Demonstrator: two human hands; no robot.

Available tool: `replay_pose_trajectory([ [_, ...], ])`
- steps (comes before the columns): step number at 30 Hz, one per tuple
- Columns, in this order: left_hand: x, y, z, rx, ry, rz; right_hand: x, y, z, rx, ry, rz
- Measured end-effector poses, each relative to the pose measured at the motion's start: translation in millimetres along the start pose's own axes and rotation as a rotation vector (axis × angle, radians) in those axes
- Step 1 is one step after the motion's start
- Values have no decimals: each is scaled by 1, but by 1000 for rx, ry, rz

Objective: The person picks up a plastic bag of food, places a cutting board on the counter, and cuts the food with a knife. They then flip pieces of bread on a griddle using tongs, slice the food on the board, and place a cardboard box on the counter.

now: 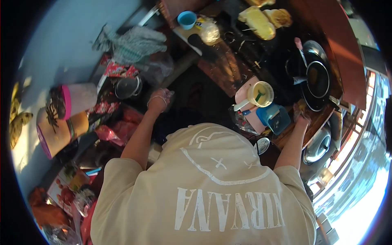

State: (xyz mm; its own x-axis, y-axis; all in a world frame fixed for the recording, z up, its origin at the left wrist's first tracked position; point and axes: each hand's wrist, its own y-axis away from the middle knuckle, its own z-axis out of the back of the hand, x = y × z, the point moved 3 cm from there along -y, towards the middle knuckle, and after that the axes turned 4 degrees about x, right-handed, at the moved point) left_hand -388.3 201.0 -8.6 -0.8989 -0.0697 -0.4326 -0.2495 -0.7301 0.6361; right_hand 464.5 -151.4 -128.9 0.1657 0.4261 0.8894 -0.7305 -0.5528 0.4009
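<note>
My left hand (160,101), in a thin clear glove, is held low beside a dark metal pot (128,87); its fingers look curled, and nothing can be made out in them. On the right, my right hand (301,114), also gloved, is at the edge of the wooden counter, close to a blue container (276,118) and the black pan (317,83). Its fingers are partly hidden and blurred against the brown surface. A round tub of pale spread (261,94) with a green utensil inside stands on a pink board (246,88) between my hands.
Toasted bread slices (261,25) lie at the back. A blue cup (186,20) and a plastic-wrapped item (209,32) sit near a brown board (224,67). Cloth (136,43) hangs at left above pink-lidded jars (79,100). A lidded pot (318,143) is at right.
</note>
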Motion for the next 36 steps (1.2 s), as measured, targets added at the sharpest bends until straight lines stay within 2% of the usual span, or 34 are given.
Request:
replay_pose_trajectory([
  [1,14,4,-3,-67,-18,-40,55,41,-43,-106,-730,-184],
  [2,24,7,-9,-67,3,-15,124,92,-96,-320,-1198,-327],
  [4,41,22,-11,-119,-26,99,137,108,-120,-315,-1113,-344],
  [7,59,50,-25,-200,51,116,158,121,-138,-366,-1018,-347],
  [9,76,63,-43,-182,64,112,160,122,-139,-293,-938,-301],
  [11,71,73,-58,-160,74,87,161,126,-136,-318,-954,-308],
  [13,57,93,-58,-54,187,209,150,119,-129,-340,-986,-323],
  [14,60,98,-67,-51,194,213,136,105,-114,-238,-976,-271],
  [15,63,101,-77,-62,195,175,134,101,-111,-137,-966,-219],
  [18,66,109,-98,-43,200,132,136,103,-113,-82,-847,-162],
  [22,71,111,-114,4,153,78,146,128,-132,-236,-870,-176],
  [24,76,112,-113,3,101,-21,133,121,-120,-85,-934,-187],
  [26,72,111,-105,-20,61,-57,128,123,-115,-11,-744,-113],
  [27,81,104,-110,-9,54,-121,130,127,-110,-60,-762,-45],
  [28,83,103,-109,-34,-25,-132,125,130,-113,-99,-841,-53],
  [30,110,95,-115,-7,120,-144,110,131,-125,-145,-1016,-99],
  [32,123,90,-108,18,140,-291,94,125,-125,-169,-1093,-102],
  [34,137,82,-104,14,81,-319,90,127,-132,-180,-1164,-120],
  [36,119,69,-81,13,29,-338,97,136,-140,-254,-1159,-138],
])
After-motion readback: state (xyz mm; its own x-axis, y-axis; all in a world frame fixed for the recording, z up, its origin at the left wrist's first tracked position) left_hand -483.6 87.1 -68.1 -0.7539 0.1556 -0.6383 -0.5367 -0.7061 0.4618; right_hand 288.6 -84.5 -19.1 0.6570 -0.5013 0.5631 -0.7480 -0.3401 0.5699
